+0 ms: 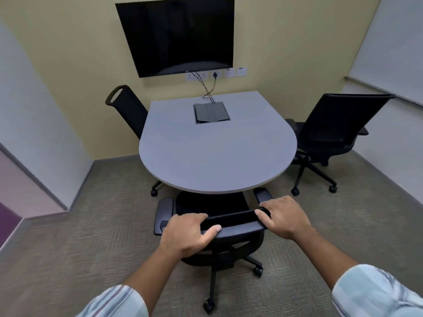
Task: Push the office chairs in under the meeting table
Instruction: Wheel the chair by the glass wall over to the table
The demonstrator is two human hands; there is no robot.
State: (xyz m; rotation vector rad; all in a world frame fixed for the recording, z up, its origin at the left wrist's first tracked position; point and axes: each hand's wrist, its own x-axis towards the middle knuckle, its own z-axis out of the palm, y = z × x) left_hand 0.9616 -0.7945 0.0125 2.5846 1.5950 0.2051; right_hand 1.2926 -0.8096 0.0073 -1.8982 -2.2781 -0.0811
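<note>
A grey meeting table with a rounded near end stands against the yellow wall. Right below me is a black office chair; its seat front sits just under the table's near edge. My left hand and my right hand both grip the top bar of its backrest. A second black chair is tucked against the table's left side, its seat hidden. A third black chair stands at the right, angled, its seat beside the table edge.
A dark screen hangs on the wall above wall sockets, with cables running down to a cable box set in the tabletop. White walls close in at left and right. Carpet floor lies around the chairs.
</note>
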